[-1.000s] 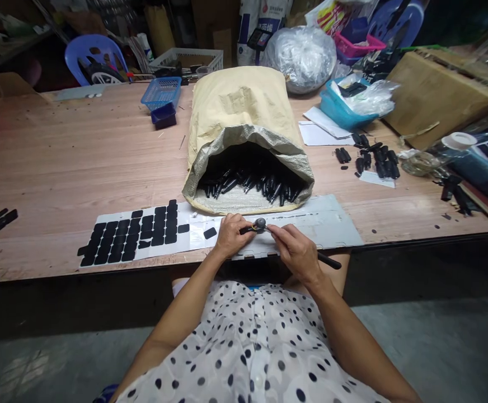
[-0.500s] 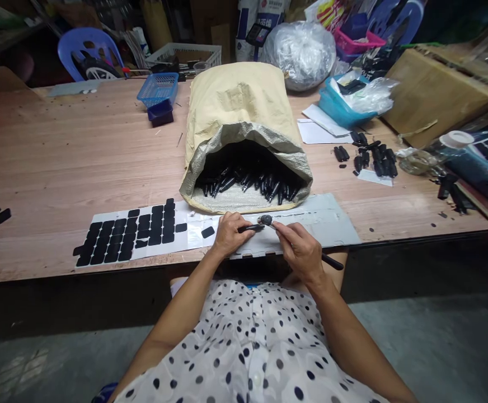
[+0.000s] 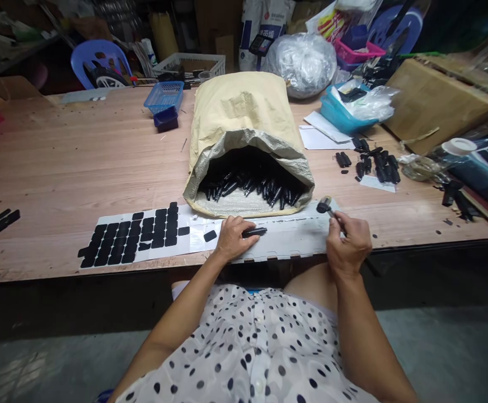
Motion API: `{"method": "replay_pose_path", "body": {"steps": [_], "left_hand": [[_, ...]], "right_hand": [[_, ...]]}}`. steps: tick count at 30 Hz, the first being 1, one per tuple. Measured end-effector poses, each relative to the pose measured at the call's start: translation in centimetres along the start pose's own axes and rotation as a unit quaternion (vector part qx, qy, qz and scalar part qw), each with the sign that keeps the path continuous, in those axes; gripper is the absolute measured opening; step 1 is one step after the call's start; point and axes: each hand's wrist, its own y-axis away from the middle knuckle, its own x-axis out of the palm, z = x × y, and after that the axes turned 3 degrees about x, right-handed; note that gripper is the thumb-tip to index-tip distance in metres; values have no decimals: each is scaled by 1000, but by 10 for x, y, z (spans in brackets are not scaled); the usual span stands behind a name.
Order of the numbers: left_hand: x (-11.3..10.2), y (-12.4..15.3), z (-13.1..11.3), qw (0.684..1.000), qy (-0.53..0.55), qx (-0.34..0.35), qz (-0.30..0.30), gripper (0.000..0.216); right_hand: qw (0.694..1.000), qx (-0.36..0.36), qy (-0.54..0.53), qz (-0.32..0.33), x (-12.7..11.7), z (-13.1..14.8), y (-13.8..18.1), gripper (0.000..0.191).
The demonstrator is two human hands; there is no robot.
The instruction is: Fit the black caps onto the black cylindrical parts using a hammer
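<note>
Your left fingers are closed around a slim black piece (image 3: 259, 231), pressing it flat on the pale board (image 3: 294, 246), with its far end poking out past the fingertips of your left hand (image 3: 234, 238). The fingers of your right hand (image 3: 348, 243) are wrapped around a small hammer (image 3: 323, 206), its dark head tipped up over the board's right part, well apart from the piece. Just left of your left hand lies a loose black pad (image 3: 210, 236), and beyond it the sheet of black pads (image 3: 120, 243) (rows close together, a few askew). Straight ahead of you, the yellow sack (image 3: 239, 106) gapes toward you, with more black pieces (image 3: 271, 190) heaped inside its mouth. Farther off to your right, a cluster of black parts (image 3: 384, 165) sits near the cardboard box (image 3: 441, 103); to the sack's left stands a blue basket (image 3: 164, 96).
</note>
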Motion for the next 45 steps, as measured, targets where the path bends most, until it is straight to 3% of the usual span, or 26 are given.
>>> {"method": "replay_pose_path", "body": {"steps": [5, 14, 19, 22, 26, 35, 39, 42, 45], "left_hand": [[-1, 0, 0, 1000, 1, 1, 15, 15], [-7, 1, 2, 1000, -9, 24, 17, 12], [-8, 28, -9, 989, -3, 135, 56, 14], [3, 54, -16, 975, -38, 201, 87, 15], [20, 73, -19, 957, -128, 235, 109, 6], [26, 71, -16, 950, -163, 237, 119, 11], [22, 74, -22, 959, -131, 218, 123, 13], [14, 67, -28, 975, -56, 195, 94, 15], [-3, 38, -25, 991, 5, 130, 42, 18]], "right_hand": [[989, 110, 103, -9, 23, -35, -21, 25], [988, 61, 138, -14, 39, -30, -20, 22], [988, 47, 144, -12, 39, -31, -18, 23], [988, 39, 146, -15, 40, -33, -18, 24], [987, 45, 155, -11, 39, -32, -17, 25], [987, 64, 147, 1, 35, -25, -18, 27], [988, 58, 146, -7, 36, -25, -17, 26], [987, 54, 150, -3, 36, -25, -17, 25], [986, 61, 152, 9, 36, -24, -17, 26]]}}
